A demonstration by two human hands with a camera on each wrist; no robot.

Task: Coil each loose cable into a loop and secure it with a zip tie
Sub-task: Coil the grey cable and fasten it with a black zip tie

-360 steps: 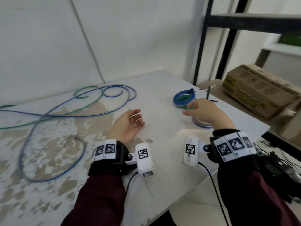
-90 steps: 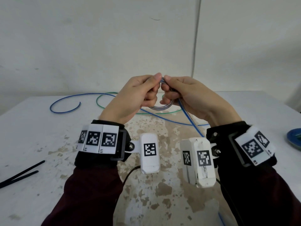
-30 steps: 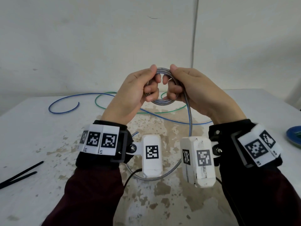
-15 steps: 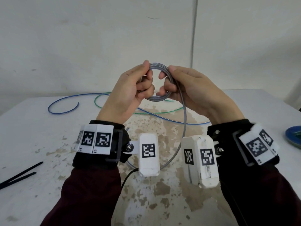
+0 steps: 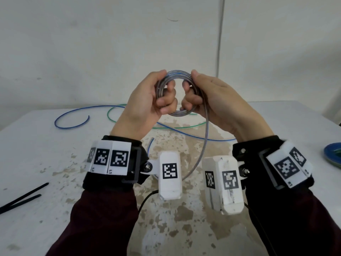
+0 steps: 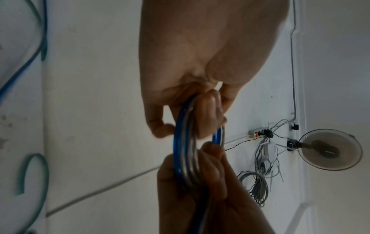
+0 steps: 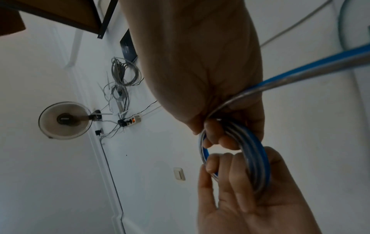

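Note:
Both hands hold a small coil (image 5: 177, 73) of blue-and-silver cable upright at chest height above the table. My left hand (image 5: 162, 93) grips its left side, thumb on the top and fingers curled through the middle. Opposite, my right hand (image 5: 191, 89) grips the right side the same way. The cable's free tail (image 5: 205, 145) hangs from the right hand and passes behind the left wrist camera. The left wrist view shows the coil (image 6: 184, 150) edge-on between both hands. In the right wrist view the coil (image 7: 256, 158) has the tail (image 7: 312, 71) leading off to the right.
A loose blue cable (image 5: 73, 124) and a green cable (image 5: 114, 111) lie at the back of the worn white table (image 5: 46, 154). Two black zip ties (image 5: 22, 198) lie near the left edge. A finished blue coil (image 5: 334, 154) sits at the right edge.
Both hands have risen a little with the coil. The slack loop hanging below them has shortened as more cable went onto the coil.

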